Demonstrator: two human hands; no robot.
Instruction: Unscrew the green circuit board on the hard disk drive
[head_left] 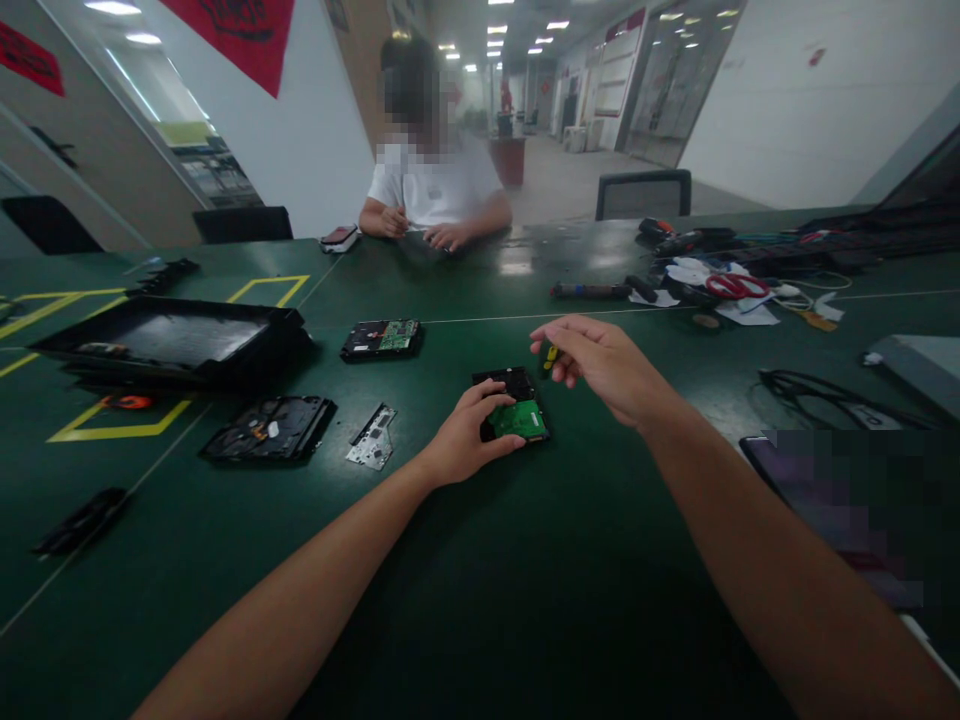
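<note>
A hard drive (523, 420) lies on the green table with its green circuit board facing up. My left hand (474, 430) grips it from the left, fingers over the top and thumb along the near edge. Just above the drive's right far corner, my right hand (589, 362) is closed round a small yellow-and-black screwdriver (551, 357). Its tip is too small to make out, so I cannot tell whether it touches the drive. A second hard drive (382, 340) rests farther back to the left.
At left sit a black tray (187, 335), an opened drive casing (268, 430) and a bare circuit board (373, 438). Cables and tools (720, 275) clutter the back right, with a dark screen (832, 510) at near right. Opposite me, a person in a white shirt (442, 190) handles something small.
</note>
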